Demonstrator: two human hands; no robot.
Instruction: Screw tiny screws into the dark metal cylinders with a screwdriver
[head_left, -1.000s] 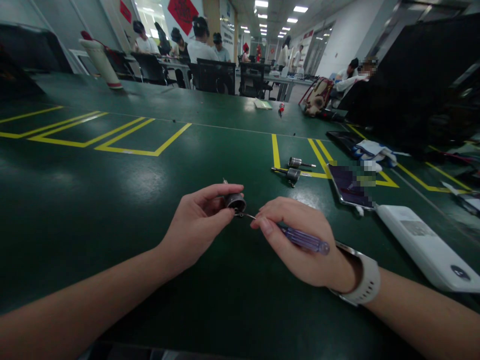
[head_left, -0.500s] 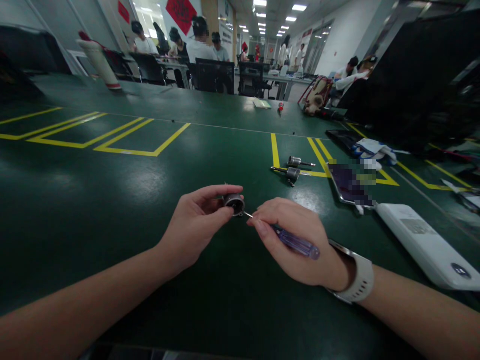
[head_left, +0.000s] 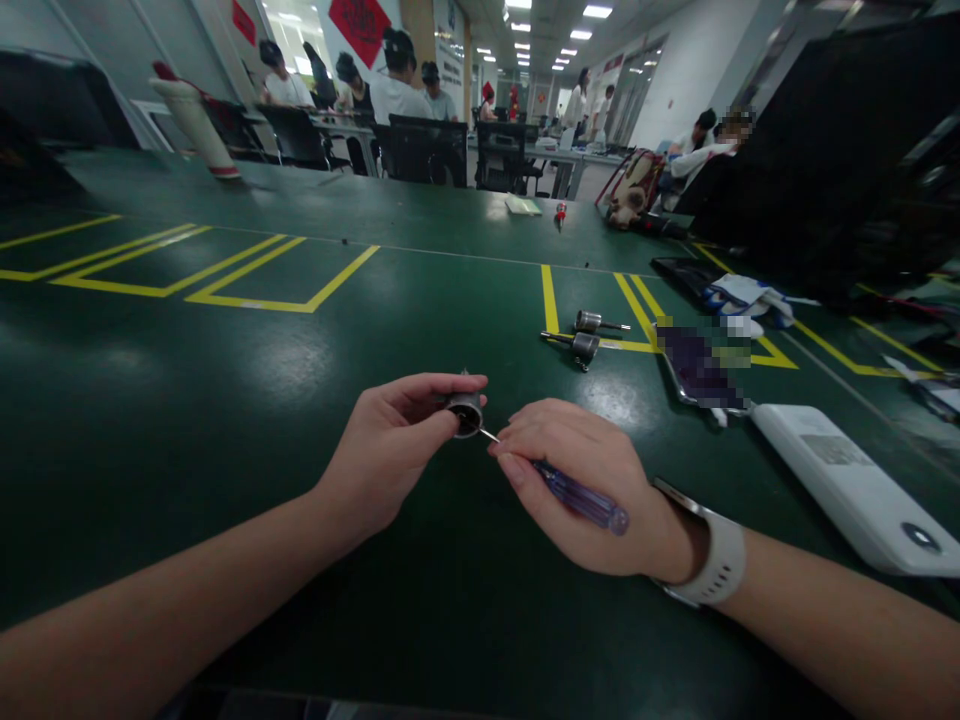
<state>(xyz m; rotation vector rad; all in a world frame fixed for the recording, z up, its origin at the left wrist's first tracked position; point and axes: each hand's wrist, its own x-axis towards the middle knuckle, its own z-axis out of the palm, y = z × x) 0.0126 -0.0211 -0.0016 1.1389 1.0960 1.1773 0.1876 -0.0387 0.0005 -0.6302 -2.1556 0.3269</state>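
Note:
My left hand (head_left: 394,440) grips a small round metal cup-like part (head_left: 466,412) between thumb and fingers, its open side facing me. In my right hand (head_left: 581,480) is a screwdriver (head_left: 577,496) with a clear purple handle. Its thin shaft points up and left, and the tip is at the rim of the metal part; whether it touches is too small to tell. Two similar metal parts with thin shafts, one (head_left: 589,321) behind the other (head_left: 584,347), lie on the green table just beyond my right hand.
Right of my hands are a phone (head_left: 694,365) and a white power bank (head_left: 847,480). Farther back lie a cloth (head_left: 746,298), a small red object (head_left: 561,214) and a bag (head_left: 634,190). A white cylinder (head_left: 196,125) stands back left. People sit beyond the table.
The metal part has turned slightly in my left hand and shifted a little left. My right hand and the screwdriver have moved slightly left, with the handle end lower.

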